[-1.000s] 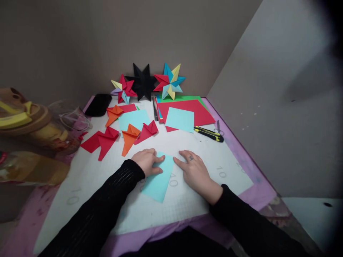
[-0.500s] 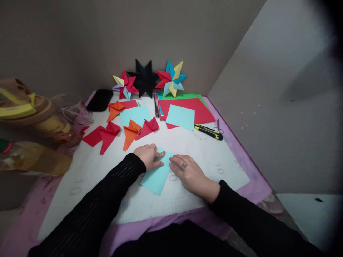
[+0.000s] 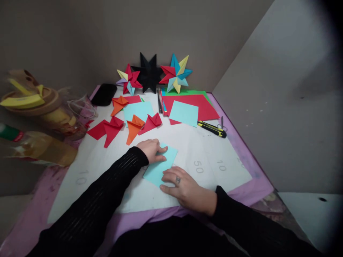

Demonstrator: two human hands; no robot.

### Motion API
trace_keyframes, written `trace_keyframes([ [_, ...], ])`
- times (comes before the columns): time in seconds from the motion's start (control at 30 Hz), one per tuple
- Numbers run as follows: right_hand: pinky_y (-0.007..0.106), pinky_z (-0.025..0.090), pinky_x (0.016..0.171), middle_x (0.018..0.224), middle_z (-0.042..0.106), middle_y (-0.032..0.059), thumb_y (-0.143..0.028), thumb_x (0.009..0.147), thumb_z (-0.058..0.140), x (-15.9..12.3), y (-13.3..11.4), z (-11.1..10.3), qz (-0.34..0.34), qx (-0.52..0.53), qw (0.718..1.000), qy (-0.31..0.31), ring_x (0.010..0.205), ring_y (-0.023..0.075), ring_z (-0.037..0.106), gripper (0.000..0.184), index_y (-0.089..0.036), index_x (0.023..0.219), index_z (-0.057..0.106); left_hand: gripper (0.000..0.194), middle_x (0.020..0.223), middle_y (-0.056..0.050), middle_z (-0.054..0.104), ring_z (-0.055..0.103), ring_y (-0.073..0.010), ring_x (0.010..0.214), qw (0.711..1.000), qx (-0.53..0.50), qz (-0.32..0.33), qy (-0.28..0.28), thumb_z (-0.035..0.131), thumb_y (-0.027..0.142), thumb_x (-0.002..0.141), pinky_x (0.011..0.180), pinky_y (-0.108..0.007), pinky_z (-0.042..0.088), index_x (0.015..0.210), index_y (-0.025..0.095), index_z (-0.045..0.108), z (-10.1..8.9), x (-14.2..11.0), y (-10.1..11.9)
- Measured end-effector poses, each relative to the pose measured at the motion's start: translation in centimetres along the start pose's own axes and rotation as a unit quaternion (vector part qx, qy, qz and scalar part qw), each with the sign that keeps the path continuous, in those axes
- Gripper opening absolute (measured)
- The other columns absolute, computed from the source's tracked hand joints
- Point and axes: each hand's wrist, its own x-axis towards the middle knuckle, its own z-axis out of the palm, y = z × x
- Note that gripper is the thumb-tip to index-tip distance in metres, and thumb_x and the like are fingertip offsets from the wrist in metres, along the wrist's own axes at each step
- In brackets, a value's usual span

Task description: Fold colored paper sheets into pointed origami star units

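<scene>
A folded light-blue sheet of paper (image 3: 157,172) lies on the white work surface in front of me, shaped as a slanted rectangle. My left hand (image 3: 152,150) rests on its upper left part, fingers apart and pressing it down. On the lower right edge of the same paper lies my right hand (image 3: 184,187), which wears a ring; its fingers are stretched out and touch the edge. Just beyond my left hand are an orange folded paper piece (image 3: 134,125) and red folded pieces (image 3: 114,128).
Three paper stars, one of them a black star (image 3: 149,73), lean on the back wall. A yellow-black box cutter (image 3: 213,129) and small scissors (image 3: 222,125) lie at the right. Flat light-blue paper (image 3: 184,113) tops red sheets (image 3: 206,109). A bottle (image 3: 45,148) stands at left.
My right hand has slid down along the paper's right edge, from its upper part to the lower corner. My left hand stays on the upper left part. The camera view has shifted slightly.
</scene>
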Motion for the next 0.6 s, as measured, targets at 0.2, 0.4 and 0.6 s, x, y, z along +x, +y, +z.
trace_keyframes([
  [0.2, 0.039, 0.042, 0.087, 0.105, 0.057, 0.0055, -0.015, 0.088, 0.048, -0.3, 0.0, 0.5, 0.013, 0.023, 0.999, -0.019, 0.099, 0.0182, 0.050, 0.027, -0.024, 0.109, 0.060, 0.066, 0.096, -0.004, 0.051, 0.053, -0.0221, 0.089, 1.000, -0.008, 0.013, -0.010, 0.056, 0.068, 0.069, 0.077, -0.030, 0.041, 0.126, 0.035, 0.053, -0.2, -0.2, -0.1],
  [0.4, 0.035, 0.044, 0.091, 0.117, 0.055, 0.0095, -0.005, 0.079, 0.046, -0.3, 0.7, -0.1, 0.011, 0.048, 0.998, -0.034, 0.106, 0.0176, 0.051, 0.042, -0.022, 0.116, 0.058, 0.088, 0.098, -0.006, 0.049, 0.051, -0.0245, 0.089, 0.998, 0.005, 0.053, -0.016, 0.063, 0.070, 0.058, 0.080, -0.033, 0.039, 0.133, 0.029, 0.045, 0.0, -0.5, -0.8],
  [0.6, 0.041, 0.038, 0.102, 0.130, 0.054, 0.0107, -0.012, 0.081, 0.047, -0.3, 1.6, -2.4, 0.061, -0.006, 0.994, -0.092, 0.126, 0.0227, 0.041, 0.042, -0.014, 0.122, 0.054, 0.094, 0.099, -0.007, 0.048, 0.049, -0.0245, 0.088, 0.997, 0.015, 0.072, -0.017, 0.065, 0.070, 0.054, 0.080, -0.034, 0.039, 0.135, 0.028, 0.042, 0.3, -0.8, -1.1],
])
